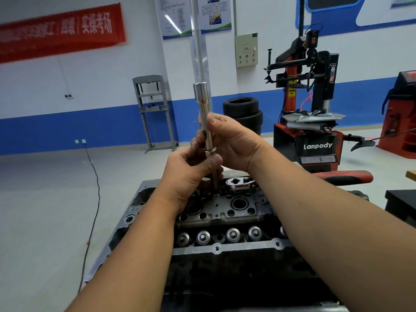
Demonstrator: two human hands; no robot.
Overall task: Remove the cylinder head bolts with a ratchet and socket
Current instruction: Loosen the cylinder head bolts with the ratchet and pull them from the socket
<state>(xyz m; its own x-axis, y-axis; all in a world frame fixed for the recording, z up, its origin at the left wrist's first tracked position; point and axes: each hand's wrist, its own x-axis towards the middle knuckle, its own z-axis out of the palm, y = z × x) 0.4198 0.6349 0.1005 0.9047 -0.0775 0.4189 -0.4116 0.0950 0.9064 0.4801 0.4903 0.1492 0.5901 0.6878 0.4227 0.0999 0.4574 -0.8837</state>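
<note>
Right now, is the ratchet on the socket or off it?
Off. The ratchet lies on the cylinder head, while both hands hold the long socket upright above it.

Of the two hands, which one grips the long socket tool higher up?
The right hand. It holds the upright tool at mid-shaft, above the washer; the left hand pinches the thin lower part just above the cylinder head.

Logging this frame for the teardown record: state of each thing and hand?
Long silver socket extension: upright, off the ratchet, held in both hands.
Left hand: pinching its lower shaft.
Right hand: gripping mid-shaft.
Chrome ratchet with red handle: lying unheld on grey metal cylinder head.
</note>
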